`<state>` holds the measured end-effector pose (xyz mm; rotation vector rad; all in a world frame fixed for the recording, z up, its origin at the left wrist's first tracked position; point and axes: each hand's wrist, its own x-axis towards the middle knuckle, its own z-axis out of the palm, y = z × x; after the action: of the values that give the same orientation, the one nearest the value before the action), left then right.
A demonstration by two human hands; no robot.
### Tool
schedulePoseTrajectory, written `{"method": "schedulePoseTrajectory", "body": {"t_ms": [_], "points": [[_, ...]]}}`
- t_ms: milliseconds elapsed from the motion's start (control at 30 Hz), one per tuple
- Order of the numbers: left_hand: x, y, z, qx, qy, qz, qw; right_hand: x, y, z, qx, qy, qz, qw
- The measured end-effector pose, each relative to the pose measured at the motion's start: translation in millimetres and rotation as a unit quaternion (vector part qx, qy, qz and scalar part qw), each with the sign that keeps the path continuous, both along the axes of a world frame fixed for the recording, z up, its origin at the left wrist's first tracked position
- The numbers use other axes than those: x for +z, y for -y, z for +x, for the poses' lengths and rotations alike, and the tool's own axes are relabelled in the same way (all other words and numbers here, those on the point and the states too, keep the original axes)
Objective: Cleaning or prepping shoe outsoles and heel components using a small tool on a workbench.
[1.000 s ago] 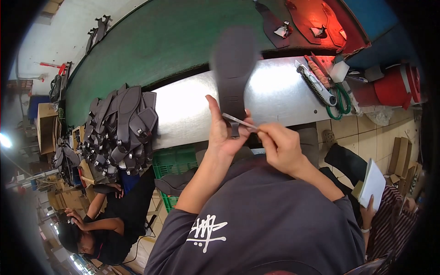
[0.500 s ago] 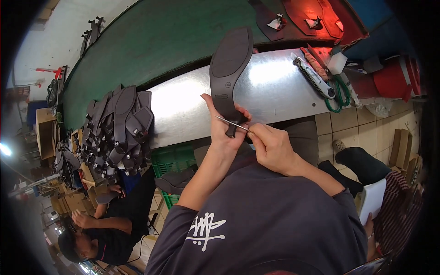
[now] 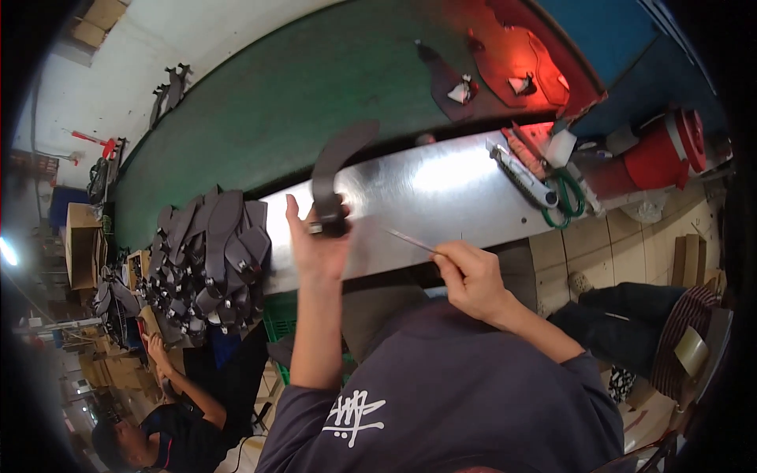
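Over the counter [image 3: 394, 197], the left hand [image 3: 319, 244] curls its fingers loosely round the near end of a dark sole-shaped piece [image 3: 331, 165], whose long axis runs forward. The right hand [image 3: 473, 276] pinches a thin metal rod [image 3: 414, 241], tip leftward, apart from the piece.

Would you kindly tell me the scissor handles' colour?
The handles are green, clearest in the head view.

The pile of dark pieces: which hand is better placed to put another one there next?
Probably the left hand: it holds a dark piece and is nearer the pile. The right hand is farther away and holds a thin stick.
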<state>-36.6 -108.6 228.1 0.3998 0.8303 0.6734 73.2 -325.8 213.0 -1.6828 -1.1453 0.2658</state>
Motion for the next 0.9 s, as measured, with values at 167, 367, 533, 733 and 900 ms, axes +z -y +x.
{"method": "schedulePoseTrajectory", "body": {"t_ms": [167, 367, 533, 733, 900], "points": [[45, -61, -94, 0.128, -0.041, 0.280, 0.951, -4, -8, 43, -0.072, 0.015, -0.067, 0.995], [111, -142, -211, 0.207, -0.337, 0.474, 0.787, -34, 9, 107, -0.133, 0.216, -0.131, 0.958], [73, -188, -315, 0.086, -0.529, 0.490, 0.687, -45, 2, 108, -0.151, 0.230, -0.152, 0.949], [80, -198, -313, 0.087, -0.743, 0.431, 0.504, -45, -3, 106, -0.172, 0.264, -0.139, 0.939], [71, -184, -188, 0.260, -0.497, 0.595, 0.577, -39, 1, 99, -0.200, 0.284, -0.102, 0.932]]}}
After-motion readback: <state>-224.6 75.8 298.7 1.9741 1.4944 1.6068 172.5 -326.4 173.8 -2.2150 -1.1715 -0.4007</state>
